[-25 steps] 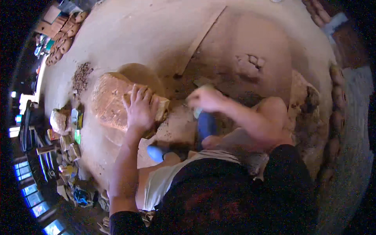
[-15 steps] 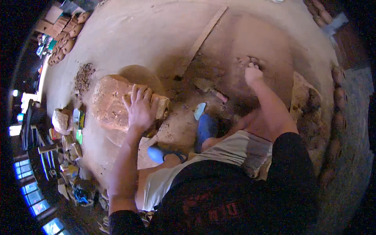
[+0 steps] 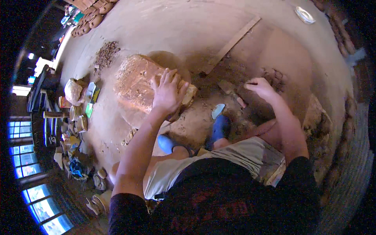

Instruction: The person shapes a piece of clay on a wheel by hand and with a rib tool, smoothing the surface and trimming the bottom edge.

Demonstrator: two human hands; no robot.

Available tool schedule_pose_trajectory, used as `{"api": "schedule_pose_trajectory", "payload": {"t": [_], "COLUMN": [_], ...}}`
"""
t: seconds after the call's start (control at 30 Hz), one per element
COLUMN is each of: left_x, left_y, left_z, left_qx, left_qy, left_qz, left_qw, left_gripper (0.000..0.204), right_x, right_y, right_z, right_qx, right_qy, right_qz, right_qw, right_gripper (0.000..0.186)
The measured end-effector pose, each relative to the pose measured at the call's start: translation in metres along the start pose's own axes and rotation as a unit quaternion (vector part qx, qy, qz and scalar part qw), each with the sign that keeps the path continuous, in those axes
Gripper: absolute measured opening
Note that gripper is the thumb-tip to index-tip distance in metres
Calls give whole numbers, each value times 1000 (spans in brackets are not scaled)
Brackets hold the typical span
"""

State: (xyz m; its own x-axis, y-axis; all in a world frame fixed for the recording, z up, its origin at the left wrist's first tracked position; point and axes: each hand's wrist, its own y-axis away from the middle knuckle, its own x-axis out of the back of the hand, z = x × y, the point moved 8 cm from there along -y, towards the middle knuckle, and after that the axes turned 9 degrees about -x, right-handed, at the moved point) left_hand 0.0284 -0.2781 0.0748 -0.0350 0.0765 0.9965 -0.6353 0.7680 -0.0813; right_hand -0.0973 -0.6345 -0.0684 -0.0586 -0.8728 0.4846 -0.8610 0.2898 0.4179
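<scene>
My left hand (image 3: 167,90) lies with fingers spread over the right end of a large, rough, clay-coloured block (image 3: 135,82). A paler, straight-edged piece (image 3: 188,94) shows at that end beside my fingertips; where my palm rests is partly hidden. My right hand (image 3: 260,88) hovers over the dirty ground, fingers pinched together and pointing left. Whatever may be between those fingers is too small to make out. Just left of it a trowel-like tool with a flat blade (image 3: 226,87) and a reddish handle (image 3: 241,102) lies on the ground. Behind it spread small dark lumps (image 3: 276,78).
A pale blue flat piece (image 3: 218,111) lies by my blue shoes (image 3: 221,127). Farther off stretches a long wooden strip (image 3: 235,43). Brown crumbs (image 3: 105,54) are heaped beyond the block. Pots and odds and ends (image 3: 74,129) crowd the left side. A white round dish (image 3: 304,15) sits far right.
My right hand has left the dark lumps and come left and nearer, toward the trowel-like tool. My left hand stays on the block. The whole view has swung, shifting the scene rightward.
</scene>
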Motion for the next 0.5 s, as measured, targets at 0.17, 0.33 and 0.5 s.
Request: {"api": "schedule_pose_trajectory", "payload": {"t": [0.17,0.33,0.5], "left_x": [3,-46,-48], "left_y": [28,70,98], "left_z": [49,82,96], "left_qx": [-51,53,161], "left_qy": [321,551,609], "left_qz": [62,-166,-281], "left_qw": [944,816,724], "left_gripper": [45,51,49], "right_x": [-83,-118,-125], "right_y": [103,142,181], "right_z": [-136,-154,-169], "right_qx": [73,217,310], "right_qy": [-152,-48,92], "right_qz": [-107,-21,86], "right_qw": [980,975,942], "right_gripper": [18,21,29]}}
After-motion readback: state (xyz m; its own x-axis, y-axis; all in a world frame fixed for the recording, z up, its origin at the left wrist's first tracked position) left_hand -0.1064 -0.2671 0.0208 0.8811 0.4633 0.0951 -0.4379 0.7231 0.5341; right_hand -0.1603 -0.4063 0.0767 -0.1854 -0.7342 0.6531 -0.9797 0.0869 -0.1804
